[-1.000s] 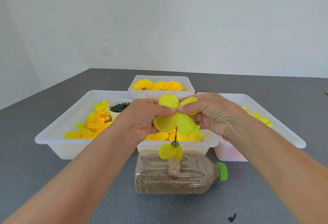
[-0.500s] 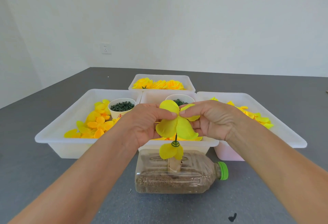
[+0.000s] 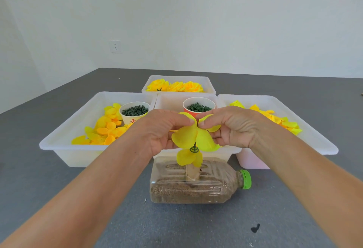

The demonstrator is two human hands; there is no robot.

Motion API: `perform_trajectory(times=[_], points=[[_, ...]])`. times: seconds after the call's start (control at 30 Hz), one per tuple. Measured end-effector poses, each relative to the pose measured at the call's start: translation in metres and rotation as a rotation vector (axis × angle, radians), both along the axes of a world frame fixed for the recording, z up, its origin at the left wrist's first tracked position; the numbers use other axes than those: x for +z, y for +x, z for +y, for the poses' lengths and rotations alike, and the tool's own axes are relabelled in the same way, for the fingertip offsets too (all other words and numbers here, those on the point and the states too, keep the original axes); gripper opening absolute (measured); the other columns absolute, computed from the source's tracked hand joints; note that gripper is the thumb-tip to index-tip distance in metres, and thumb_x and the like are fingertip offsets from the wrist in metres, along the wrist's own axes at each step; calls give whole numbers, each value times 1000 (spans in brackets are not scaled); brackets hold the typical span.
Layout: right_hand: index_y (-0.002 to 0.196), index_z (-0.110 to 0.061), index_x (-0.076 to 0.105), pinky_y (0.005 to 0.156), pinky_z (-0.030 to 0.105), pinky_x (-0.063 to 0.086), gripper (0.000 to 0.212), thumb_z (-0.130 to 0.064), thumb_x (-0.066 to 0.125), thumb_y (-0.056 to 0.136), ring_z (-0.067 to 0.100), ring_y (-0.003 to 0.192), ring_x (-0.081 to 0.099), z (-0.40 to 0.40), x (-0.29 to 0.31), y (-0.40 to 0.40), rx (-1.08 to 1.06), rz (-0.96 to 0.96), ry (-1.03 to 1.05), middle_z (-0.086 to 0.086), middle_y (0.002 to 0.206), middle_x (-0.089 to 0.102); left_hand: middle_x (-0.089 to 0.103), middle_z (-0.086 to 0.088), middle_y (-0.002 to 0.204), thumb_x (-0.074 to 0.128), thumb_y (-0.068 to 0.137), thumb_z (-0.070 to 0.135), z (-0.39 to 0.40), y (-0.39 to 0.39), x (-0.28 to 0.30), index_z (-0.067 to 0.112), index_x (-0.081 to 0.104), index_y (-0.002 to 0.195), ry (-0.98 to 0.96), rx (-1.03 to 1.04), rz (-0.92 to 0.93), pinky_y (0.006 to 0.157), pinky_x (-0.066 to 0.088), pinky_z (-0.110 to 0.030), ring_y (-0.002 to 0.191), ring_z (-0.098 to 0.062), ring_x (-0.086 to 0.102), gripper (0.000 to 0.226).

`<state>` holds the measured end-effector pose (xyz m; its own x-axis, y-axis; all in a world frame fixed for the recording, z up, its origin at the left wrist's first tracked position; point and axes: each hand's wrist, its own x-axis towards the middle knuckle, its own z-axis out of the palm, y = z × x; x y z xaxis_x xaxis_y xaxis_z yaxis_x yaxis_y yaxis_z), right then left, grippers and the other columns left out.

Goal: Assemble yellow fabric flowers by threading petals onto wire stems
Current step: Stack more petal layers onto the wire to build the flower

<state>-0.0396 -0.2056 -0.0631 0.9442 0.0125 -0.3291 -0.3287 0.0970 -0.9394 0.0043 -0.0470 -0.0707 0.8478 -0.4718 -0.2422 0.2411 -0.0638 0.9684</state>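
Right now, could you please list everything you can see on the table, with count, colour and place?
Petal piece: one, yellow, on the wire stem, centre.
Bottle: one, clear, green cap, lying near centre, part filled with brown grains.
Bins: four, white, behind the bottle.
Loose petals: many, yellow-orange, left and right bins.
Finished flowers: several, yellow, far bin.
Cups: two, holding dark green parts, left and middle bins.
Left hand: pinches the petal piece.
Right hand: pinches the petal piece.
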Motion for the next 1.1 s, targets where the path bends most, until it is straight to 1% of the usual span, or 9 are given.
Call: perform_trajectory(times=[0.13, 0.23, 0.37, 0.57, 0.67, 0.73, 0.83, 0.97, 1.1], points=[[122, -6, 56, 85, 39, 48, 41, 5, 58, 82, 25, 79, 61, -3, 2, 5, 73, -7, -80, 10, 93, 64, 68, -3, 59, 65, 82, 8, 1, 0, 3, 9, 63, 76, -17, 31, 7, 49, 56, -25, 50, -14, 65, 6], [110, -13, 59, 72, 31, 52, 31, 2, 57, 84, 15, 67, 62, -4, 3, 7, 102, 9, -107, 4, 82, 64, 67, -1, 57, 62, 82, -1, 2, -1, 3, 10, 62, 80, -10, 21, 10, 46, 54, -22, 46, -13, 63, 11], [126, -8, 56, 60, 23, 54, 42, 2, 56, 86, 15, 74, 61, -6, -4, 9, 41, 39, -44, 7, 94, 62, 66, -2, 57, 65, 78, -2, 5, -2, 1, 12, 60, 80, 54, -5, -8, 49, 52, -21, 46, -13, 62, 15], [130, -5, 52, 84, 35, 49, 43, 0, 55, 87, 21, 85, 62, -4, -10, 10, 59, 56, -10, 12, 106, 62, 66, -5, 68, 70, 74, -1, 7, -3, -3, 13, 63, 85, 143, 1, -102, 54, 47, -23, 55, -14, 62, 19], [123, -7, 56, 96, 43, 44, 36, -1, 53, 88, 25, 92, 59, -5, -10, 9, 124, 34, -58, 14, 112, 60, 66, -4, 71, 73, 71, -1, 8, -6, -5, 12, 64, 94, 159, -22, -131, 55, 46, -24, 58, -13, 62, 28], [125, -7, 56, 97, 41, 43, 38, 0, 52, 88, 26, 96, 58, -5, -11, 11, 125, 28, -63, 13, 113, 59, 66, -1, 76, 76, 67, 0, 10, -6, -7, 13, 63, 101, 205, -31, -178, 58, 45, -25, 67, -13, 63, 39], [125, -7, 56, 87, 33, 46, 38, 1, 52, 88, 23, 97, 57, -6, -13, 13, 120, 31, -53, 12, 114, 59, 61, -4, 95, 81, 63, 3, 13, -7, -12, 17, 57, 110, 294, -56, -233, 63, 44, -27, 84, -18, 58, 55], [112, -11, 61, 81, 30, 48, 28, 1, 53, 88, 19, 87, 61, -8, -14, 14, 146, 27, -71, 9, 103, 63, 56, -14, 112, 81, 64, -1, 18, -10, -20, 16, 52, 117, 346, -121, -229, 68, 55, -31, 84, -23, 63, 63], [113, -7, 62, 94, 39, 45, 30, 3, 54, 86, 23, 91, 61, -8, -17, 14, 183, 18, -123, 11, 103, 66, 53, -25, 118, 75, 65, -14, 20, -12, -28, 9, 50, 118, 285, -129, -177, 64, 59, -34, 81, -31, 64, 63]])
